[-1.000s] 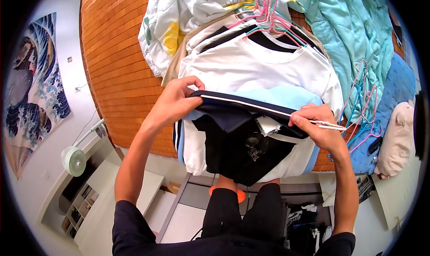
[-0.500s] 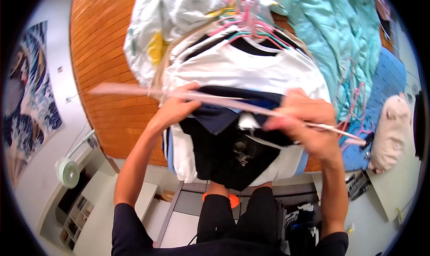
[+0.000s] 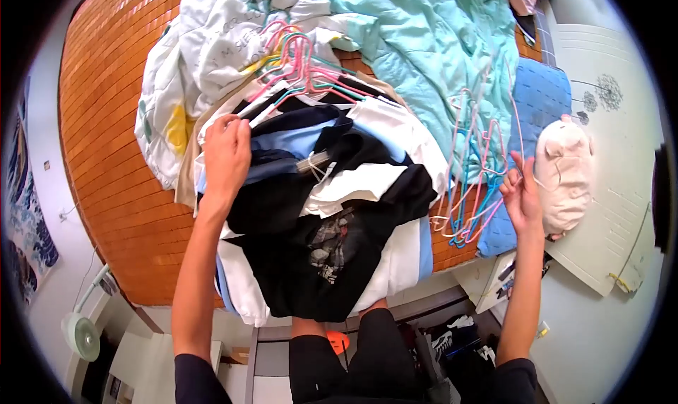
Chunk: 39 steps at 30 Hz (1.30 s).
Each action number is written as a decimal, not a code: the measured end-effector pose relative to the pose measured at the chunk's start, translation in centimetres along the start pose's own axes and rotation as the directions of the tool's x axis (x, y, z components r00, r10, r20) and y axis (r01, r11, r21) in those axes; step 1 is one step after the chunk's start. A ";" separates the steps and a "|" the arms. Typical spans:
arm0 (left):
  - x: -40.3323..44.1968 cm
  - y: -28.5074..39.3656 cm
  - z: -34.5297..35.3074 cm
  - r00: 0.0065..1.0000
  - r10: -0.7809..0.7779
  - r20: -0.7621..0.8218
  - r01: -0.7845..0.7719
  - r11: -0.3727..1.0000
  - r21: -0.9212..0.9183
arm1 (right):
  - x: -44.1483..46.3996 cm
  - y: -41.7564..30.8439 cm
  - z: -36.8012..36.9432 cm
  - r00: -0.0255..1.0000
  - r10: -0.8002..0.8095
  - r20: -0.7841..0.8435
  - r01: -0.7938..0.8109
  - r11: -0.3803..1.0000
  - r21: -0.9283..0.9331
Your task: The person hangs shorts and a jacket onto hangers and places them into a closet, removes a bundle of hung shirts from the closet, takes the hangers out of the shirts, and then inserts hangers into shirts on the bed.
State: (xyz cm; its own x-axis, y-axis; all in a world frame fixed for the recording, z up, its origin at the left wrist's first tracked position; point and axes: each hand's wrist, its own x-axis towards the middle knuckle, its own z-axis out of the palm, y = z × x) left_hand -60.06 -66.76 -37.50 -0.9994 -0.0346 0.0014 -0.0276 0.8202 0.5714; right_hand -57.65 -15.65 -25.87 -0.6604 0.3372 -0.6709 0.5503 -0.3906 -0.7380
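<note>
My left hand [image 3: 227,157] is at the left edge of the clothes pile, its fingers curled at the end of a navy garment [image 3: 296,119]. The fingertips are partly hidden. Off to the right, my right hand [image 3: 522,195] pinches a thin pale pink hanger [image 3: 518,114], raised beside the other hangers. Between my hands lies a black T-shirt [image 3: 282,210] with a printed front, rumpled, its white inner part showing. Light blue cloth [image 3: 289,144] peeks out under the navy garment. White shirts [image 3: 417,139] lie beneath, on pink and green hangers [image 3: 300,65].
Loose pink, blue and white hangers [image 3: 470,192] lie on the orange-brown mat [image 3: 120,178], near a blue pillow [image 3: 540,97] and a pale plush toy [image 3: 565,167]. A mint quilt [image 3: 424,51] covers the back. A green fan [image 3: 81,337] stands at lower left.
My hands have moved apart: the right went outward with the pink hanger, which earlier spanned the clothes in front of both hands. The black T-shirt now lies spread more across the pile.
</note>
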 end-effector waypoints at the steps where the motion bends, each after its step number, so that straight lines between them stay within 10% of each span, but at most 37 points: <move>1: 0.0 -1.4 1.6 0.999 0.019 -0.048 -0.018 0.999 0.032 | 0.6 1.0 -1.7 0.987 0.047 -0.151 -0.058 0.996 -0.068; 3: 0.2 -0.6 2.1 0.998 -0.036 -0.043 0.041 0.991 0.125 | 3.4 3.2 -11.0 0.936 0.112 -0.334 -0.265 0.848 -0.460; 6: 0.8 0.7 2.3 0.999 -0.044 -0.024 0.046 0.996 0.083 | 2.6 4.0 -16.0 0.980 -0.160 -0.115 -0.143 -0.182 -0.973; 7: 0.8 1.0 2.6 0.999 0.021 -0.042 -0.013 0.984 0.176 | 1.9 5.6 -15.3 0.949 -0.313 0.049 0.083 0.096 -0.992; 11: 0.7 1.4 2.8 0.999 0.042 -0.032 -0.036 0.988 0.152 | -0.2 6.5 5.1 0.896 -0.230 0.380 0.442 0.365 -0.820; 15: -0.3 0.8 3.0 0.996 0.070 -0.058 -0.062 0.990 0.126 | 2.6 11.3 21.3 0.528 -0.493 0.692 0.848 0.263 -0.460; 22: -1.2 1.1 2.8 0.991 0.043 -0.130 -0.025 0.990 0.140 | 5.3 15.6 27.8 0.525 -0.459 0.717 0.772 -0.097 -0.628; 32: -3.1 0.2 -2.2 0.950 0.313 0.011 -0.307 0.938 -0.164 | 0.8 11.5 24.0 0.474 -0.322 0.819 0.866 0.339 -0.368; 39: -7.6 -3.1 -5.3 0.949 0.305 -0.076 -0.308 0.951 -0.033 | 0.9 8.3 16.7 0.701 -0.361 0.615 0.699 0.518 -0.493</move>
State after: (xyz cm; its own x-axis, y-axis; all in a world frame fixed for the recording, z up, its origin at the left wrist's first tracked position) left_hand -52.30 -72.13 -34.93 -0.9557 0.1738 0.2374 0.2820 0.7715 0.5703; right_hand -62.21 -32.96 -31.41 -0.9758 -0.1498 -0.1594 0.0750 0.4556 -0.8870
